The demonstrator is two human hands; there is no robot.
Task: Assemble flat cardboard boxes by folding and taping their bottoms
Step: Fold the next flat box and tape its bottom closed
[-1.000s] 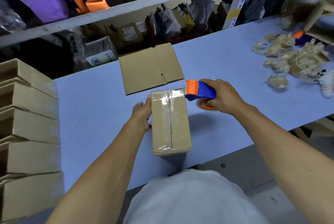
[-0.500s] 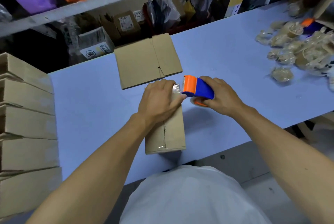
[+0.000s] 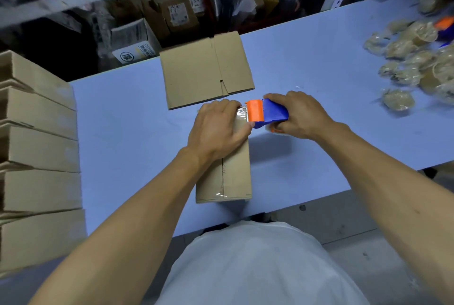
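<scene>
1. Since a second earlier, our left hand [image 3: 216, 130] had climbed from the side of the box [image 3: 224, 172] onto its far end, while the tape dispenser [image 3: 266, 114] had barely shifted.
2. At far left, assembled boxes [image 3: 36, 147] stood stacked on the blue table [image 3: 127, 132].
3. Our left hand pressed the tape end flat with fingers laid over the box, which sat at the table's near edge.
4. Next, our right hand [image 3: 298, 115] gripped the dispenser just beside that far end; we judged a sharp twist against the held tape would cut cleanly.
5. Behind lay a flat box [image 3: 196, 76], below cluttered shelving [image 3: 177, 13].
6. Rightmost, wrapped items [image 3: 412, 58] littered the table.
</scene>
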